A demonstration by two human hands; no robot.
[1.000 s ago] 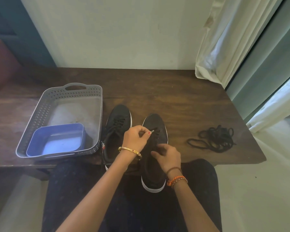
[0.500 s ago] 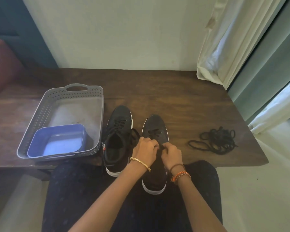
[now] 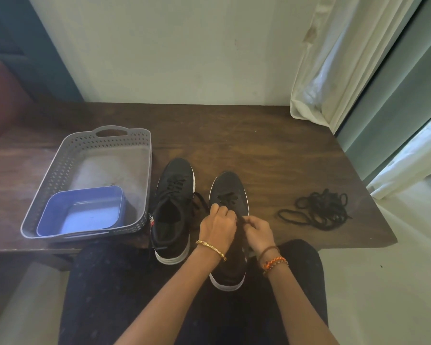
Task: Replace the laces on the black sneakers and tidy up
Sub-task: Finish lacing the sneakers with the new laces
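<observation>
Your left hand (image 3: 218, 226) and right hand (image 3: 259, 231) are both pinching the black lace (image 3: 241, 218) over the right sneaker (image 3: 228, 192) on the desk (image 3: 271, 150), beside the left sneaker (image 3: 174, 195).

Two sneakers (image 3: 176, 202) (image 3: 228, 195); one lace pile (image 3: 316, 211), right; one basket (image 3: 85, 145), left; one tub (image 3: 82, 210); two hands (image 3: 218, 226) (image 3: 259, 231).

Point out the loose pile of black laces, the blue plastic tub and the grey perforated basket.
Loose pile of black laces (image 3: 319, 207): head view, middle of the tangle.
Blue plastic tub (image 3: 60, 207): head view, left rim.
Grey perforated basket (image 3: 57, 170): head view, left perforated wall.
</observation>
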